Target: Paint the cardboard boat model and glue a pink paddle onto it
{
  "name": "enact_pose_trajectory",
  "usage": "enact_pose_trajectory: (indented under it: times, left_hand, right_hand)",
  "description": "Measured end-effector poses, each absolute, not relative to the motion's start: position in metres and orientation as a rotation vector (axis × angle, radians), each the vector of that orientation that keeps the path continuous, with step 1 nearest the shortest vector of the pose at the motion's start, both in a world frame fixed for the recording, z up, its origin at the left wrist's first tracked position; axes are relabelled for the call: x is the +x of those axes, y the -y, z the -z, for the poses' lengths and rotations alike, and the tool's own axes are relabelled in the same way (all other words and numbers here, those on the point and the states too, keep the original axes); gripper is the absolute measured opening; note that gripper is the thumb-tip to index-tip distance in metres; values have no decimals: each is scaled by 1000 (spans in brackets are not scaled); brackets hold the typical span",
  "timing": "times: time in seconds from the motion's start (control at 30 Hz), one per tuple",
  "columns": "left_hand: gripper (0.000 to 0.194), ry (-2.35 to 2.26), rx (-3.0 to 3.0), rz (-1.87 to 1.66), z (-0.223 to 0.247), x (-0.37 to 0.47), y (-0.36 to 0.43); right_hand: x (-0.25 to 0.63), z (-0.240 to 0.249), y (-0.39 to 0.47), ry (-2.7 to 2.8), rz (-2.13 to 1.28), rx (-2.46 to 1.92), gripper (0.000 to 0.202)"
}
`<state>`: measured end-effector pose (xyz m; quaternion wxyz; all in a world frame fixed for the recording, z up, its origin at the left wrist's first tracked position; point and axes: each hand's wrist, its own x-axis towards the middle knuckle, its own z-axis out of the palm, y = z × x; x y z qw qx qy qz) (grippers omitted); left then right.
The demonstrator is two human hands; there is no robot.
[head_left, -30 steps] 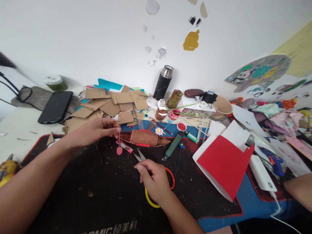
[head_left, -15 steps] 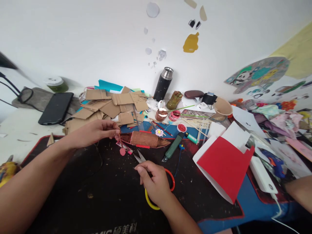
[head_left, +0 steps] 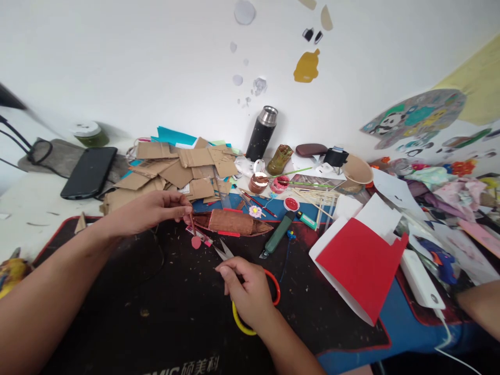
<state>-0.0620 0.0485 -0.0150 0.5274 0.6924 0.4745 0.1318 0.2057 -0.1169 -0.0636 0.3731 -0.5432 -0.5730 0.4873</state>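
Observation:
Between its fingertips my left hand [head_left: 172, 209] pinches a thin brown stick, from which a small reddish-pink disc [head_left: 196, 242] hangs. My right hand [head_left: 246, 286] is closed round scissors [head_left: 224, 252] with red and yellow handles; their blades are parted and point up and left, toward the disc. Just beyond both hands lies a brown model boat [head_left: 231, 222] with a rounded cover and red strips along its sides. A pink and white packet [head_left: 203, 237] lies partly behind the disc.
Cardboard pieces [head_left: 179, 172] are heaped at the back left. A green cutter [head_left: 278, 235], a flower [head_left: 255, 211] and paint pots [head_left: 280, 183] lie past the boat. Red card [head_left: 361, 265] is at right, a phone [head_left: 89, 172] at left. Another person's arm [head_left: 482, 308] shows at the right edge.
The disc and stick have shifted very slightly. Both hands keep nearly the same place and hold.

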Motion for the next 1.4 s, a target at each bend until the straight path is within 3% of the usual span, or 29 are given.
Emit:
enact_pose_trajectory:
  times: [1.4]
  left_hand:
    - [44,-1136,1686,-294,11,-61,-48]
  right_hand:
    - [206,63,117,1477,-1255,-1407,36]
